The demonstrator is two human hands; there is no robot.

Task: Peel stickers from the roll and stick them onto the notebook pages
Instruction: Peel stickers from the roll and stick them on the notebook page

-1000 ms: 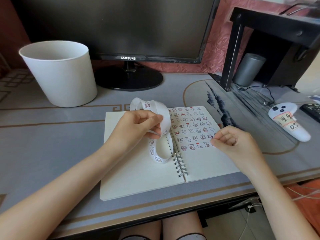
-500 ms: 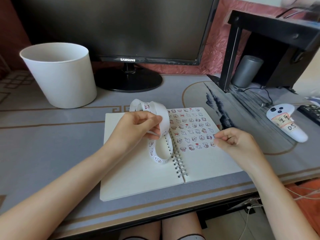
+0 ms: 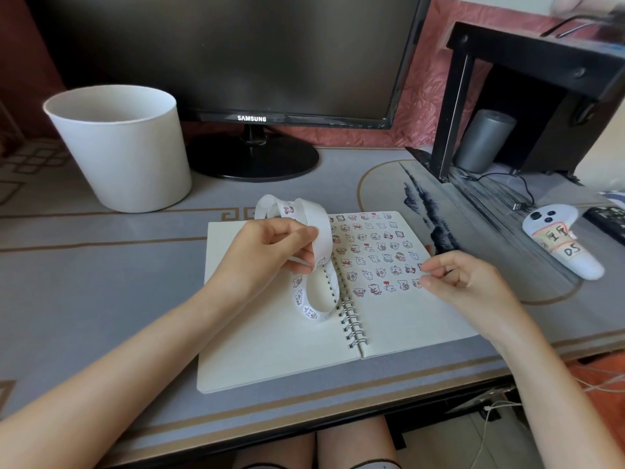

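Observation:
An open spiral notebook (image 3: 270, 346) lies on the desk. Its right page (image 3: 406, 319) carries several rows of small cartoon stickers (image 3: 372, 252). My left hand (image 3: 260, 255) hovers over the left page and pinches the white sticker roll (image 3: 314, 231), whose strip loops down to the spiral binding. My right hand (image 3: 463, 282) is at the right end of the sticker rows with its fingers curled. Its index fingertip and thumb pinch a small sticker (image 3: 420, 267) against the page.
A white bucket (image 3: 125, 150) stands at the back left and a black monitor (image 3: 236, 62) behind the notebook. To the right are a black shelf (image 3: 541, 79), a grey cylinder (image 3: 483, 140), a white controller (image 3: 561, 245) and a cable.
My right hand has shifted slightly up and right along the sticker rows on the right page. My left hand and the roll have stayed in place.

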